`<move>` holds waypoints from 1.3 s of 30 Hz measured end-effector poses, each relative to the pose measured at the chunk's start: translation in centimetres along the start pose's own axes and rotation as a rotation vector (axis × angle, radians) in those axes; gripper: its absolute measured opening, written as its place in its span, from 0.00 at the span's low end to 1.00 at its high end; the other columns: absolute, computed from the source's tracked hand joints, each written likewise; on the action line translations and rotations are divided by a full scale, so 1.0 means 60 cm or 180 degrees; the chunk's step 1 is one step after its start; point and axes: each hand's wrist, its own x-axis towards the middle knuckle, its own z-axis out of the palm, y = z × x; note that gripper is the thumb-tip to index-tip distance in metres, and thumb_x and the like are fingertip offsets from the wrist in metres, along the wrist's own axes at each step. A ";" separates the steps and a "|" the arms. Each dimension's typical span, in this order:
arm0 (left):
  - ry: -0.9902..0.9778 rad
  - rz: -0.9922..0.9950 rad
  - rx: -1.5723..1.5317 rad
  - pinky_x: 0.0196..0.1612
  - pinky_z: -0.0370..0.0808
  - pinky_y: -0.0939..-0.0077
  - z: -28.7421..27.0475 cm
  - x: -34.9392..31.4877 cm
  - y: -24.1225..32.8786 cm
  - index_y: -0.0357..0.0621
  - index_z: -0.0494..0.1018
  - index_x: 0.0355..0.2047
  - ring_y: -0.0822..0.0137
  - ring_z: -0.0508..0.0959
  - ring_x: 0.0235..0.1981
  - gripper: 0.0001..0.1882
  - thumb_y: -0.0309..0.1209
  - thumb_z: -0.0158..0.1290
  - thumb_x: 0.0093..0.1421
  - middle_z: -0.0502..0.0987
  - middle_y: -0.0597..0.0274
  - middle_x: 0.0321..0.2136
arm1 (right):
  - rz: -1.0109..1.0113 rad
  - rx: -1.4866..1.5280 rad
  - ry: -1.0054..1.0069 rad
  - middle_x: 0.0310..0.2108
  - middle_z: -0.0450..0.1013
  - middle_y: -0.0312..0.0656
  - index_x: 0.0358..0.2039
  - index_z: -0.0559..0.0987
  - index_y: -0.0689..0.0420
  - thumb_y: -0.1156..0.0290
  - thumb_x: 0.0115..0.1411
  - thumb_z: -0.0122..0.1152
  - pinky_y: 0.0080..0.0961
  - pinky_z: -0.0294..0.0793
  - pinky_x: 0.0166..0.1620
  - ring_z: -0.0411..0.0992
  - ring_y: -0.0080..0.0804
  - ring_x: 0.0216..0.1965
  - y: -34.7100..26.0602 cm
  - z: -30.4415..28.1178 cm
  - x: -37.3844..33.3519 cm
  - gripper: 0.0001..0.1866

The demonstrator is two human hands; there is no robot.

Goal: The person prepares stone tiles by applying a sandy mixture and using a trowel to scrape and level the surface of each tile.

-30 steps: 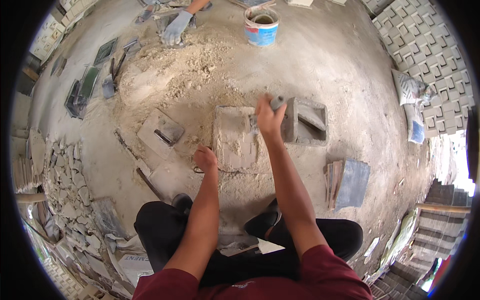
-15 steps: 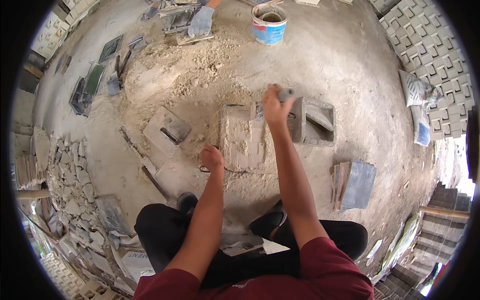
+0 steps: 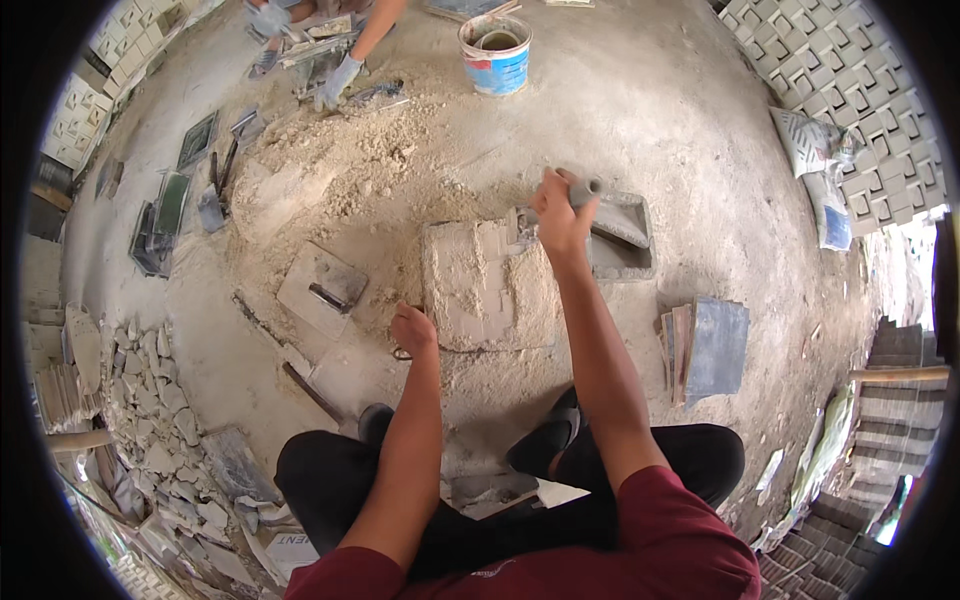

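Observation:
My right hand (image 3: 567, 218) is closed round a tool with a thick grey round-ended handle (image 3: 588, 190); its working end is hidden. That hand is over the far right corner of a flat, pale slab-like bed (image 3: 470, 285) covered with crumbly mix. A rectangular grey trough (image 3: 640, 262) with a block-like piece in it lies just right of the hand. At the bed's near left side, my left hand (image 3: 413, 328) is closed, with a dark loop (image 3: 402, 354) just below it. What its fingers hold, if anything, is hidden.
Left of the bed lies a square plate (image 3: 322, 290) with a dark handle. A crumbly heap (image 3: 345, 165) spreads beyond. Past it are a co-worker's gloved hands (image 3: 338, 84) and a blue-white bucket (image 3: 497, 62). Grey sheets (image 3: 716, 350) lean at right; broken pieces (image 3: 150, 390) lie left.
The view has shifted slightly. My right hand has moved a little rightward relative to the bed, still gripping the tool. Both of the co-worker's gloved hands now show, where one did before.

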 end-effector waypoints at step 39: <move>0.0050 0.0033 0.0020 0.45 0.71 0.48 0.011 -0.012 0.011 0.24 0.76 0.30 0.35 0.77 0.37 0.32 0.43 0.32 0.65 0.78 0.32 0.32 | -0.0309 -0.0475 0.0430 0.14 0.53 0.31 0.12 0.56 0.56 0.72 0.61 0.46 0.24 0.46 0.21 0.49 0.19 0.16 -0.082 -0.110 -0.216 0.20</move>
